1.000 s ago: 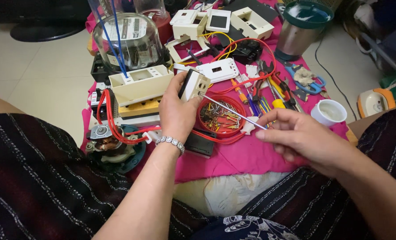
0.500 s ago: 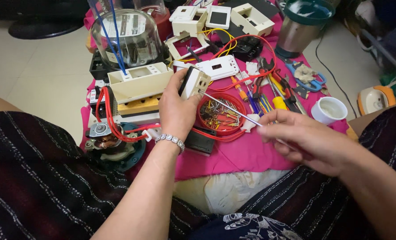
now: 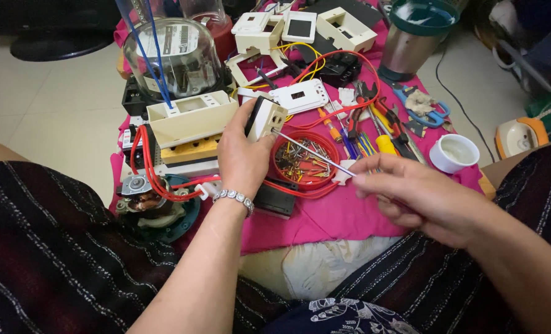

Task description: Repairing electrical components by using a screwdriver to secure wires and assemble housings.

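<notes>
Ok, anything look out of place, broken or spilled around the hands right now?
Nothing spilled or broken that I can see. The left hand holds a small switch block, and the right hand has a thin screwdriver at it. The pink cloth is crowded with loose parts and red wires.

A glass-domed electricity meter stands at the far left of the pink cloth, carrying a pale rectangular label plate with dark print. Behind it, near the top centre, a white square unit shows a dark blank screen.
</notes>
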